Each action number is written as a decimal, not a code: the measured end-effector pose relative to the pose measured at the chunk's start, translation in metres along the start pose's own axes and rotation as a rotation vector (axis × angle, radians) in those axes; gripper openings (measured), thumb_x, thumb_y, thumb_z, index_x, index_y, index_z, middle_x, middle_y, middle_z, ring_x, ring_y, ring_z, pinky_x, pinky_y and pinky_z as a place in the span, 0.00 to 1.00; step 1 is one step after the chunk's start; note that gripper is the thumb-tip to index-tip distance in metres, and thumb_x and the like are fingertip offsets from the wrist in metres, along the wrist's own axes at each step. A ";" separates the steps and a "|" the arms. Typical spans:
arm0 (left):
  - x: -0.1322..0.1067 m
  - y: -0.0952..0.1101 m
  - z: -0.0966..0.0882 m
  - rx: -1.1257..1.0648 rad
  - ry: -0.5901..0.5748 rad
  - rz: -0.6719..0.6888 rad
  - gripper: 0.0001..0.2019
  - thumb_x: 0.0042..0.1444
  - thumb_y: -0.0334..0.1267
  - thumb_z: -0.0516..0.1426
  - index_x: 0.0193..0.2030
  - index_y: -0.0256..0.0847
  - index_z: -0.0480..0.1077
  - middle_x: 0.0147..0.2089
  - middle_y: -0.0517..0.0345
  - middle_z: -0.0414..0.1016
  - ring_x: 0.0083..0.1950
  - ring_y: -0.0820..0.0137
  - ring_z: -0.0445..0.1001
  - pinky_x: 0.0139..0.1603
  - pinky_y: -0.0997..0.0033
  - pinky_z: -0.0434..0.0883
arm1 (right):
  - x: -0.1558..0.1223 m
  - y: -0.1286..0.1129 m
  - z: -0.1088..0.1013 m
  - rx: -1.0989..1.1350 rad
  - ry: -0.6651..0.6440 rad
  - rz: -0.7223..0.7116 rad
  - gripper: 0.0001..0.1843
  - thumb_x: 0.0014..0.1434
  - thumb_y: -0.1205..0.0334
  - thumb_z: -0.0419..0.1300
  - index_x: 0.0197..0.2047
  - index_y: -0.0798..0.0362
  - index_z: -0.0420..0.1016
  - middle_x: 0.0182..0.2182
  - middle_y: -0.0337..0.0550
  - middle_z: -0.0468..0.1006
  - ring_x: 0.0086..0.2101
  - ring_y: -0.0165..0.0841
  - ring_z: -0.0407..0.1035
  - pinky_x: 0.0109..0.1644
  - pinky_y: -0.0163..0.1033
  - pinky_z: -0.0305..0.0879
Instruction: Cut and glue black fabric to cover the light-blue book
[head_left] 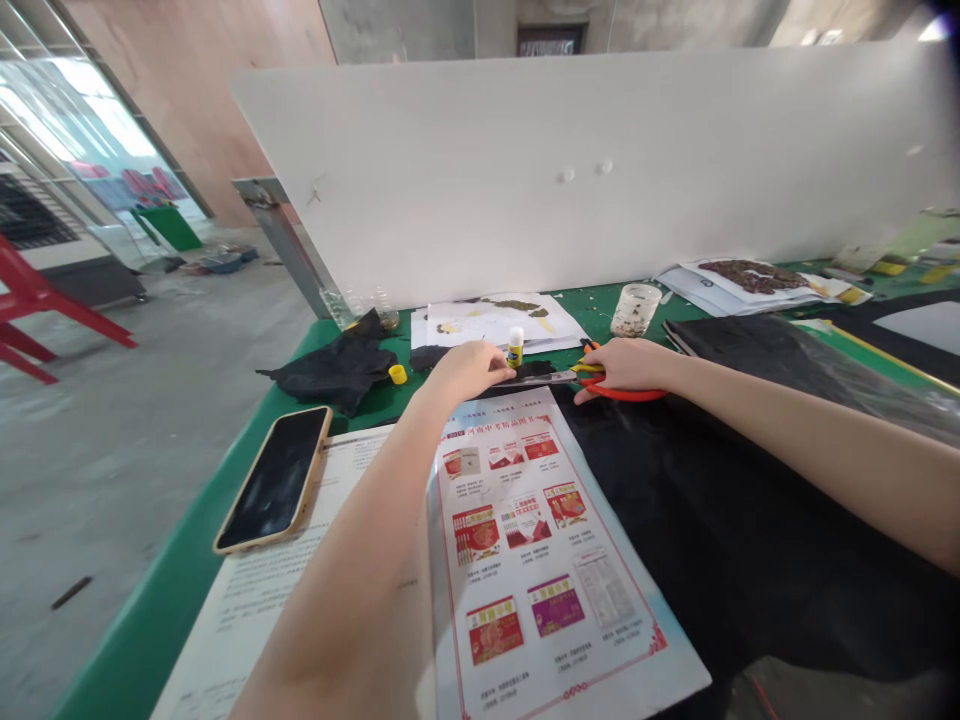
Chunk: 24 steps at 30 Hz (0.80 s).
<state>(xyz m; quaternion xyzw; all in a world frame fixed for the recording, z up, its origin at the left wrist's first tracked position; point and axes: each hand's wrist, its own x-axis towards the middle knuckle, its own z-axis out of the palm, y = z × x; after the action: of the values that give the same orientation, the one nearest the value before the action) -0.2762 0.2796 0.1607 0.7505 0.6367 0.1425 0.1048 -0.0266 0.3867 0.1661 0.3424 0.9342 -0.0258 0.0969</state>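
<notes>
My right hand (626,366) grips a pair of scissors (626,394) with red-orange handles, their blades pointing left. Across from it, the fingers of my left hand (474,368) are pinched together close to the blade tips, at the edge of a piece of thin black material (538,370). The exact hold is partly hidden. Just behind these fingers an uncapped glue stick (515,346) stands upright. Its yellow cap (397,374) lies to the left. Under my forearms are an open book (360,500) with a printed colour page (525,560) and a large black sheet (712,520).
A phone (276,480) rests on the book's left page. Crumpled black material (337,365) lies behind it. Farther back are papers with dried bits (487,325), a clear plastic cup (635,310) and a white board (525,190). The table's left edge (172,580) drops to the floor.
</notes>
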 end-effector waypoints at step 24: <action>0.005 0.003 0.010 -0.088 0.146 0.077 0.09 0.54 0.40 0.53 0.34 0.43 0.74 0.37 0.56 0.77 0.36 0.69 0.71 0.39 0.67 0.63 | 0.003 -0.012 0.001 0.032 -0.049 -0.029 0.38 0.43 0.25 0.50 0.39 0.52 0.71 0.36 0.49 0.76 0.34 0.43 0.71 0.31 0.40 0.59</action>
<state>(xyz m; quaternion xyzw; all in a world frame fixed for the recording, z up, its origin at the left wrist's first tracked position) -0.2692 0.2838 0.1527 0.7566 0.6066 0.2287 0.0853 -0.0365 0.3794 0.1645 0.3295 0.9359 -0.0504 0.1141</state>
